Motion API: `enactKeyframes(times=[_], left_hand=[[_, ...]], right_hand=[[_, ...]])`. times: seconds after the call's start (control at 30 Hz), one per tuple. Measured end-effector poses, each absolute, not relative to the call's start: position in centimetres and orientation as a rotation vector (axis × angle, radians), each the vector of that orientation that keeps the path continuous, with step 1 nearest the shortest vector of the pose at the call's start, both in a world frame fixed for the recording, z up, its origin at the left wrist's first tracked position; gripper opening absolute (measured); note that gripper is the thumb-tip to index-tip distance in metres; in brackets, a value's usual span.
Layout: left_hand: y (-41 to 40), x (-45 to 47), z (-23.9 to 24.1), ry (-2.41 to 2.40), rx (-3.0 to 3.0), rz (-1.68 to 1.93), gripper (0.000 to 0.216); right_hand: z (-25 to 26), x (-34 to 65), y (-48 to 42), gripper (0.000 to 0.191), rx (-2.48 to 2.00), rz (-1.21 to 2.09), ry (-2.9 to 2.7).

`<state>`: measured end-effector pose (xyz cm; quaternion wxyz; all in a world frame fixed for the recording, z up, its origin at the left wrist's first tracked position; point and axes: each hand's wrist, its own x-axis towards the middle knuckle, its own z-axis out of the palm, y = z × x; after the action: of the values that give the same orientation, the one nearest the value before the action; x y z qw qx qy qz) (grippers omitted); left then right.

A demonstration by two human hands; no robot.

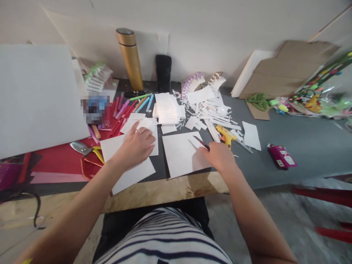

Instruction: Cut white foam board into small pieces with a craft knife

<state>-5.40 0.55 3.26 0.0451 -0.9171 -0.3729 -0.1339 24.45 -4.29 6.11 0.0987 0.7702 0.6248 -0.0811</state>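
My left hand [137,143] rests over overlapping white sheets [137,176] on the left, its fingers bent and somewhat apart, with a ring on one. Its fingertips are partly hidden, and nothing shows lifted in it. In my right hand [220,156] is a slim dark pointed tool [202,142], its tip aimed left over a white square board [178,157]. The board lies flat near the table's front edge, and the tool casts a shadow on it. Whether the tip touches the board I cannot tell. Small white squares [168,129] lie between the hands.
A yellow glue gun [226,135] lies just beyond my right hand, beside a heap of white strips [217,115]. Scissors [81,147] and markers [143,104] lie left. A gold flask [130,60] stands at the back; a purple power socket block [282,156] sits right.
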Motion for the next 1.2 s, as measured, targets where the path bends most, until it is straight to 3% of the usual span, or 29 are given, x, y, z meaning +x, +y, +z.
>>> enactKeyframes(times=[0.07, 0.23, 0.4, 0.7, 1.03, 1.2], left_hand=[[0.2, -4.5, 3.0, -1.157, -2.856, -0.476, 0.023], [-1.2, -3.1, 2.9, -1.084, -3.044, -0.431, 0.061], [-3.9, -3.6, 3.4, -1.091, -3.096, -0.366, 0.031], [-7.9, -2.1, 2.3, -1.302, -3.078, -0.357, 0.013], [-6.9, -2.4, 2.5, -1.241, -3.257, -0.477, 0.018], [-2.1, -4.1, 3.9, -1.24, -3.157, -0.544, 0.028]], right_hand=[[5.9, 24.5, -3.8, 0.041, 2.251, -0.243, 1.856], [5.4, 25.1, -3.0, 0.042, 2.203, -0.306, 1.872], [4.9, 25.6, -3.2, 0.044, 2.183, -0.335, 1.896], [4.9, 25.6, -2.9, 0.044, 2.156, -0.354, 1.89], [4.9, 26.0, -3.2, 0.042, 2.267, -0.499, 1.852], [6.0, 26.2, -2.7, 0.036, 2.366, -0.296, 1.966]])
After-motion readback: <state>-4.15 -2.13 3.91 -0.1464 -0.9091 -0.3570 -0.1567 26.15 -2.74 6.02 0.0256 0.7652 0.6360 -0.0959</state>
